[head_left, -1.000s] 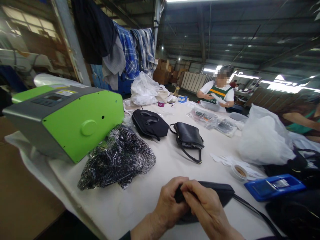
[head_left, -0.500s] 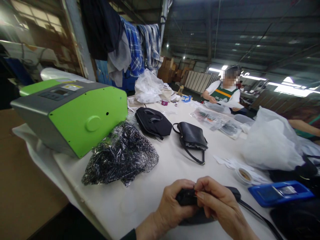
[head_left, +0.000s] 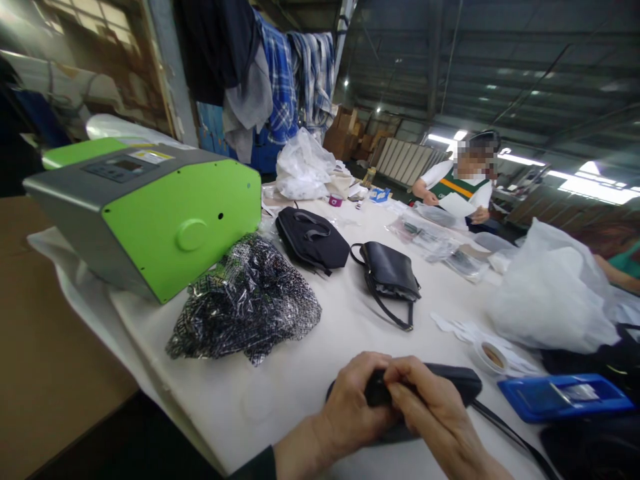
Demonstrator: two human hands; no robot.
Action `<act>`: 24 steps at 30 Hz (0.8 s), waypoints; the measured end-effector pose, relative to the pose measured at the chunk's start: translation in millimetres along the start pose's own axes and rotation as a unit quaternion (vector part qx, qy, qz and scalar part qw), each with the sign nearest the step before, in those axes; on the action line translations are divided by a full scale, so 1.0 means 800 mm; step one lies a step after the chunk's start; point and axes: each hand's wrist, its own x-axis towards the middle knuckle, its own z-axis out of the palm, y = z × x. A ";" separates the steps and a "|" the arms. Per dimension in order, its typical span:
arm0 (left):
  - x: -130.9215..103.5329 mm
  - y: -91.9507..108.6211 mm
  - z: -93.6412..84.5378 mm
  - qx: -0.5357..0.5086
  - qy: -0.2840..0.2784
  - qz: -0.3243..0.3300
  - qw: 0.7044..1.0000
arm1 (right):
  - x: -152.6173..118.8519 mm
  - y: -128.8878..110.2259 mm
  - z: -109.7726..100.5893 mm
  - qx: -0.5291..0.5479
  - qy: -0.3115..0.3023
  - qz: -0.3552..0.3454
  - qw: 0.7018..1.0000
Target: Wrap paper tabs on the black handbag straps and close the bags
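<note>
At the front of the table lies a black bag (head_left: 457, 381) with a thin black strap (head_left: 515, 437) trailing to the right. My left hand (head_left: 353, 403) is wrapped round its left part, thumb in front. Close beside it, my right hand (head_left: 430, 403) is closed in a pinch at the bag's edge. What sits between those fingertips is hidden. Beyond my hands rest a small black shoulder bag (head_left: 393, 270) and a black bag with handles (head_left: 313, 239). Crumpled black-and-silver patterned film (head_left: 250, 297) lies to the left.
A green and grey machine (head_left: 185, 230) occupies the table's left side. To the right are a white plastic bag (head_left: 550, 287), a roll of tape (head_left: 491, 357) and a blue tray (head_left: 565, 397). A co-worker (head_left: 463, 180) handles a white sheet across the table.
My right fingertips stay at the bag, but the small orange-red bit between them no longer shows. The view has shifted slightly. Across the table, the co-worker's white sheet has changed its angle.
</note>
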 end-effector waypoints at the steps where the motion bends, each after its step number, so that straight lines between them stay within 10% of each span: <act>1: 0.001 0.002 -0.005 -0.026 -0.026 -0.018 0.999 | 0.000 0.003 0.002 0.038 0.011 0.030 0.999; 7: 0.000 0.015 -0.020 -0.107 -0.070 -0.052 0.990 | -0.012 0.014 0.015 0.127 0.085 0.075 0.985; 16: -0.001 0.031 -0.016 0.114 -0.112 -0.013 0.987 | -0.013 0.020 0.011 0.015 0.068 -0.026 0.997; 24: -0.007 0.014 -0.006 0.164 -0.035 -0.011 0.986 | -0.028 -0.001 0.024 -0.107 0.118 -0.026 0.987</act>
